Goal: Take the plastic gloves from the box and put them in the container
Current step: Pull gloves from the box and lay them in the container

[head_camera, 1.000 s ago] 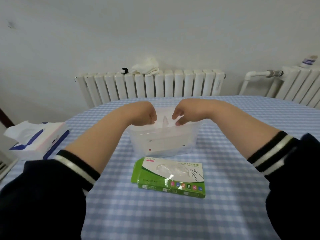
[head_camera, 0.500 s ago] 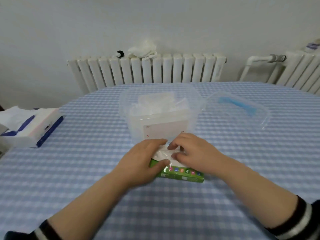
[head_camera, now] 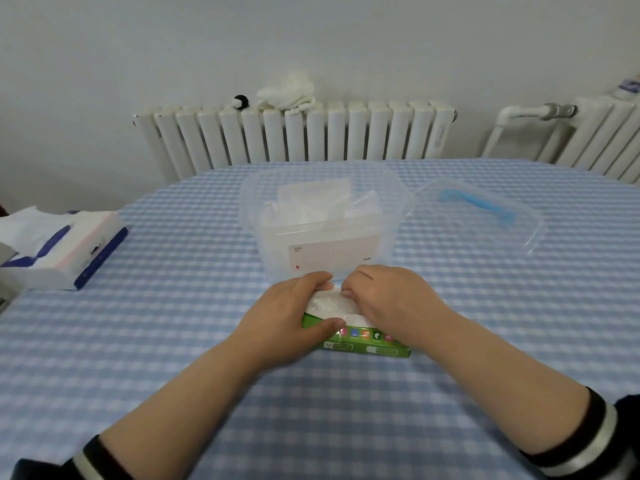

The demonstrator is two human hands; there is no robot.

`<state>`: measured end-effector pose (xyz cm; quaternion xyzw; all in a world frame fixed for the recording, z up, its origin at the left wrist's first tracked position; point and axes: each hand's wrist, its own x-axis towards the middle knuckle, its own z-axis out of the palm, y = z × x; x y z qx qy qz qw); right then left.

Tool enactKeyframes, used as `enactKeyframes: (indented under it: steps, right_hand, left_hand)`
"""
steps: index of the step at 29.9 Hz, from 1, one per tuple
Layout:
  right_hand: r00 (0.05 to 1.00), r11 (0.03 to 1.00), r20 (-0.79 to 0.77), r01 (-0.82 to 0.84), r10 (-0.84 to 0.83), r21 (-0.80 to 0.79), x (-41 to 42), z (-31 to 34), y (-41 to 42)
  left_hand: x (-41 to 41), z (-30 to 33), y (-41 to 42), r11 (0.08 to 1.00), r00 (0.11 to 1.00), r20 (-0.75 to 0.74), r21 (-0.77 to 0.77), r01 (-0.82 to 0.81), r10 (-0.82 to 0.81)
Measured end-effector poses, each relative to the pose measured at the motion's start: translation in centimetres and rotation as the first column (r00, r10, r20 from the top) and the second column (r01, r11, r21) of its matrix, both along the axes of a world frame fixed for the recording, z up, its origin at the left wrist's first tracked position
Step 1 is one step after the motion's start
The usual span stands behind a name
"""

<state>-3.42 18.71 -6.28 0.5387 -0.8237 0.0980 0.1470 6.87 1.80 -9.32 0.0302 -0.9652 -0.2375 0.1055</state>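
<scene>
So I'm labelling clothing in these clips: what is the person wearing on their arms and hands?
Both hands are bare: no gloves, rings or watch show on the left hand or the right hand. The forearms are uncovered, with the sleeves pushed up toward the elbows. Each dark sleeve ends in a ribbed cuff with pale grey-white stripes, seen on the left sleeve and the right sleeve.

Both hands cover most of the green box (head_camera: 367,346); the tissue pack (head_camera: 59,251) runs off the left edge.

We see bare forearms and dark sleeves (head_camera: 623,420) pushed up, their cuffs (head_camera: 602,441) ribbed with pale grey stripes.
</scene>
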Motion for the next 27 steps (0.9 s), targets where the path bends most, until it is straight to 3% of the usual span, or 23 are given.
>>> enactKeyframes:
  steps: [4, 9, 14, 17, 19, 20, 22, 25, 26, 27]
  right_hand:
    - [0.948, 0.997, 0.316, 0.059, -0.04, -0.05, 0.5, 2.1, 0.1]
    - [0.887, 0.957, 0.46, 0.094, 0.044, -0.275, 0.2, 4.9, 0.5]
    - [0.835, 0.676, 0.533, 0.313, 0.139, -0.667, -0.8, 10.6, 2.6]
    - [0.648, 0.629, 0.705, 0.428, 0.287, -0.649, -1.1, 11.5, 3.4]
    - [0.529, 0.661, 0.795, 0.488, 0.296, -0.571, -1.4, 11.0, 3.3]
    - [0.491, 0.682, 0.824, 0.501, 0.284, -0.533, -1.6, 10.7, 3.3]
    - [0.455, 0.718, 0.856, 0.507, 0.247, -0.477, -1.9, 10.4, 3.2]
    - [0.434, 0.742, 0.876, 0.514, 0.208, -0.431, -2.0, 10.2, 3.0]
    - [0.424, 0.749, 0.885, 0.518, 0.194, -0.413, -1.9, 10.2, 2.9]
    - [0.413, 0.756, 0.894, 0.525, 0.176, -0.392, -1.8, 10.1, 2.7]
  left_hand:
    - [-0.1, -0.3, 0.0, 1.0, 1.0, 0.015, -0.004, 0.004, -0.004]
    - [-0.1, 0.4, 0.2, 1.0, 1.0, 0.023, 0.012, 0.005, -0.005]
    - [0.0, 0.3, 0.0, 1.0, 0.998, 0.06, 0.02, 0.005, -0.006]
    - [0.1, 1.0, -0.2, 0.994, 0.998, 0.059, 0.111, 0.014, -0.021]
    - [0.3, 1.5, -0.5, 0.953, 0.999, -0.042, 0.303, -0.002, 0.015]
    - [0.5, 1.9, -0.4, 0.917, 0.984, -0.169, 0.398, 0.022, 0.049]
    - [0.9, 2.9, -0.2, 0.861, 0.854, -0.482, 0.502, 0.087, 0.194]
    - [1.3, 4.9, -0.1, 0.893, 0.549, -0.776, 0.436, 0.11, 0.311]
    - [1.3, 5.8, 0.1, 0.919, 0.515, -0.81, 0.381, 0.097, 0.282]
    - [1.2, 6.7, 0.5, 0.943, 0.537, -0.81, 0.323, 0.078, 0.233]
